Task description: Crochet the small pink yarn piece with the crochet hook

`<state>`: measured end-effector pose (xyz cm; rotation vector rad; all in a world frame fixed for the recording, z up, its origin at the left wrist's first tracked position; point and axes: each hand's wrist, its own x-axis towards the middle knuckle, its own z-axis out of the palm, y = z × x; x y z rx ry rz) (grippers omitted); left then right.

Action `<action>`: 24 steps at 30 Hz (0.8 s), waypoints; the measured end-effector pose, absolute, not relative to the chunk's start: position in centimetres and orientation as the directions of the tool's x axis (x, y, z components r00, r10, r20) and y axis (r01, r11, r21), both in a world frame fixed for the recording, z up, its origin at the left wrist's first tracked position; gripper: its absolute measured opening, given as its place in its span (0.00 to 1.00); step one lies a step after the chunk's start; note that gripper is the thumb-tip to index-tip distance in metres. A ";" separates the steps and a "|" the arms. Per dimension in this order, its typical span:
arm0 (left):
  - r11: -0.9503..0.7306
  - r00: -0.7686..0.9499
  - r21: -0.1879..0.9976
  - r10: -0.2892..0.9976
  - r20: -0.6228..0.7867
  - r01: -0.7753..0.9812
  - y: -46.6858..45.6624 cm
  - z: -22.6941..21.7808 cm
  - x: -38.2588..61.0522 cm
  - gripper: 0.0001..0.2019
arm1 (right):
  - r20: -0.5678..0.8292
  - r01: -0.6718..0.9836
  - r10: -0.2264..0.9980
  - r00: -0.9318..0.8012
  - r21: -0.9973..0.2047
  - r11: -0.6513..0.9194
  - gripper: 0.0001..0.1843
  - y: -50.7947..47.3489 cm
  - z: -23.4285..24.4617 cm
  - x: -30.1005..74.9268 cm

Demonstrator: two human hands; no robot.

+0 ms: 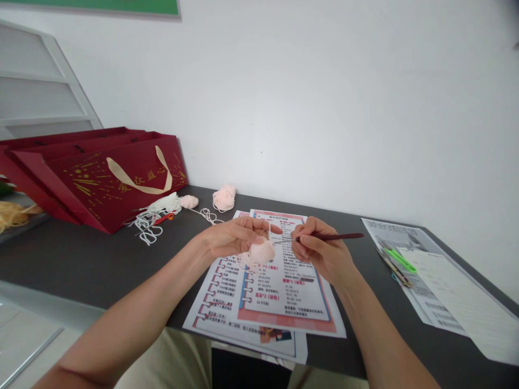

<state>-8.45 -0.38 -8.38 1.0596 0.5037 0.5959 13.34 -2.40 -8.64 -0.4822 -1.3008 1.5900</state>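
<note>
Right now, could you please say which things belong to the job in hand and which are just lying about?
Belonging to it:
pale pink yarn piece, in the left hand
red-handled tool, in the right hand
printed sheets beneath, probably
pink yarn ball, possibly

Apparently lying about:
red bag
white yarn
bright green item
papers at right

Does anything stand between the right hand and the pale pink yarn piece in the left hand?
Only the slim metal hook with dark red handle, in the right hand, reaches towards the pale pink yarn piece; nothing else visible intervenes.
</note>
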 end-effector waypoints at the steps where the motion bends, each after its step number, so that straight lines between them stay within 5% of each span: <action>1: 0.300 0.712 0.932 0.699 -0.072 -0.201 -0.5 -8.3 -8.4 0.19 | 0.238 -0.446 0.870 -0.433 -0.895 0.024 0.09 -2.5 -8.6 13.2; 6: 0.010 0.575 0.984 0.812 0.094 -0.176 -1.0 -8.0 -7.8 0.17 | 0.181 -0.474 0.908 -0.379 -0.880 -0.022 0.10 -2.5 -8.6 12.6; 11: -0.092 0.499 0.989 0.855 0.140 -0.119 -1.4 -8.0 -7.1 0.18 | 0.285 -0.423 0.900 -0.329 -0.897 0.130 0.09 -2.5 -9.0 12.6; 19: -0.206 0.379 0.978 0.907 0.186 0.014 -1.6 -8.4 -6.7 0.19 | 0.443 -0.178 0.861 -0.250 -0.895 0.409 0.08 -2.6 -10.0 12.8; 24: -0.311 0.331 0.944 0.907 0.260 0.108 -1.7 -8.5 -6.7 0.08 | 0.507 -0.005 0.840 -0.193 -0.857 0.516 0.08 -2.9 -10.6 12.7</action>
